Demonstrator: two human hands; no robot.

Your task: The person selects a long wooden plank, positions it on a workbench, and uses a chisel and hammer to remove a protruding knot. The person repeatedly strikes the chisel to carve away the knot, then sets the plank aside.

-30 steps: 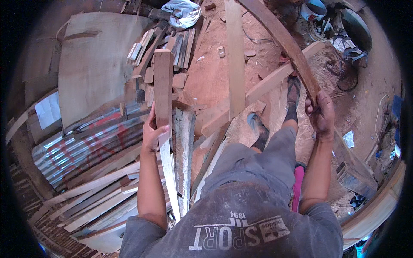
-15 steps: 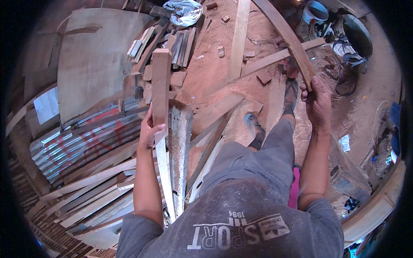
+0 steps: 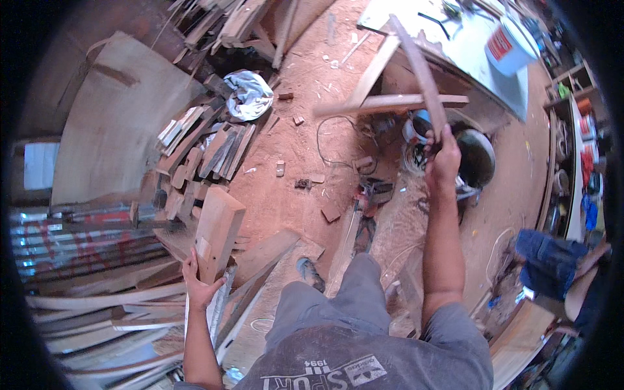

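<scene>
My left hand (image 3: 201,283) is closed on a thick timber (image 3: 221,231) that stands beside other pale boards at lower left, fingers along one side and thumb on the other. My right hand (image 3: 443,159), stretched forward at upper right, grips a long brown plank (image 3: 419,65) by its near end. A crosswise board (image 3: 383,103) and a shorter pale plank (image 3: 377,65) lie under or against that plank; whether they are joined I cannot tell. My sandalled left foot (image 3: 309,273) stands among offcuts and sawdust on the reddish floor.
Piled offcuts (image 3: 224,149), a white sack (image 3: 249,96), plywood (image 3: 117,123) and corrugated metal (image 3: 78,240) line the left. A white-topped bench (image 3: 448,32) carries a bucket (image 3: 510,45). A cable (image 3: 322,149), a round tub (image 3: 478,156) and shelves (image 3: 565,156) are ahead and right.
The view has tilted forward, showing the bench. My right hand has pushed forward and left with the plank, the crossing boards shifting with it. My left hand still holds the timber, now lower in view.
</scene>
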